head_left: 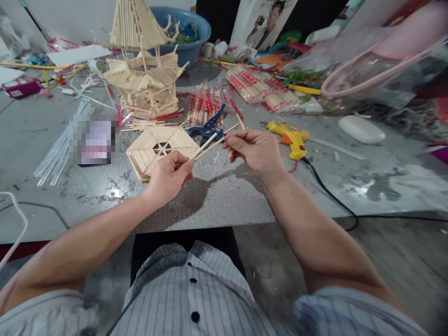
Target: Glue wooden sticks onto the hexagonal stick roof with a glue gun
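My left hand (170,175) is closed on two thin wooden chopsticks (207,145), which point up and to the right. My right hand (255,149) pinches the far end of one of them between thumb and fingertips. Behind my left hand lies a hexagonal panel of chopsticks (145,145), with a spoked opening in its middle. Just beyond the held sticks are blue-handled cutters (212,125), partly hidden. A yellow hot glue gun (292,139) rests to the right of my right hand.
A tiered chopstick pagoda (147,77) stands at the back, before a blue basin (199,39). Red-wrapped chopsticks (206,103) and packs (250,84) lie behind the cutters. Clear glue sticks (66,140) and a phone-like object (96,144) are left. A black cord (325,186) crosses the right side.
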Tool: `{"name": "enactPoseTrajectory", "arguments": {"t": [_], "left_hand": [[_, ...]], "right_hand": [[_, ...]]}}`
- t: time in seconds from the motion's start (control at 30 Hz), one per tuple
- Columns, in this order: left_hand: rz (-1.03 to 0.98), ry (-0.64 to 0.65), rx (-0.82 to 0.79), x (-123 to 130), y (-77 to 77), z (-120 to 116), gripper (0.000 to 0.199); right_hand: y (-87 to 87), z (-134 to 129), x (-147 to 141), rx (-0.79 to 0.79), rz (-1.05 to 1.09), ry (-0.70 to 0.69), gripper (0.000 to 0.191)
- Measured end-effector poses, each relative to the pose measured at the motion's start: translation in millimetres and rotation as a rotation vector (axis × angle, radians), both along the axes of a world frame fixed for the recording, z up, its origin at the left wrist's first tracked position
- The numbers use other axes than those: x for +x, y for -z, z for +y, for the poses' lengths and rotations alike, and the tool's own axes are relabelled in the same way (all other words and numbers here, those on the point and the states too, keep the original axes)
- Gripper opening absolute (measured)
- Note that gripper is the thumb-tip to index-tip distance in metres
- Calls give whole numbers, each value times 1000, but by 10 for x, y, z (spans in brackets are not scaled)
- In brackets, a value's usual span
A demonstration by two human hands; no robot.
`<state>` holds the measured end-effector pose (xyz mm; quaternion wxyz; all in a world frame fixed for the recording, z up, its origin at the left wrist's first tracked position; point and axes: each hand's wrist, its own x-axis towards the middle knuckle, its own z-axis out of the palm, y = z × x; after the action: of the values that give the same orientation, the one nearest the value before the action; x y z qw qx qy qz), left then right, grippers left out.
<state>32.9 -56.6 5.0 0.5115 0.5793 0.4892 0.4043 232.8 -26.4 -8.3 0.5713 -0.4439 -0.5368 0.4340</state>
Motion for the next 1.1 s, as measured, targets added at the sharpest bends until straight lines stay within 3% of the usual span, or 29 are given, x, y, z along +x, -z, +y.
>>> {"name": "enactPoseTrajectory", "arguments": {"t": [0.23, 1.1], "left_hand": [[29, 29, -1, 12, 23, -1, 16], [195, 97, 43, -2, 32, 17, 16]], "right_hand": [[-17, 15, 10, -139, 58, -85, 19], [-34, -3, -1, -219, 82, -98, 24]]}}
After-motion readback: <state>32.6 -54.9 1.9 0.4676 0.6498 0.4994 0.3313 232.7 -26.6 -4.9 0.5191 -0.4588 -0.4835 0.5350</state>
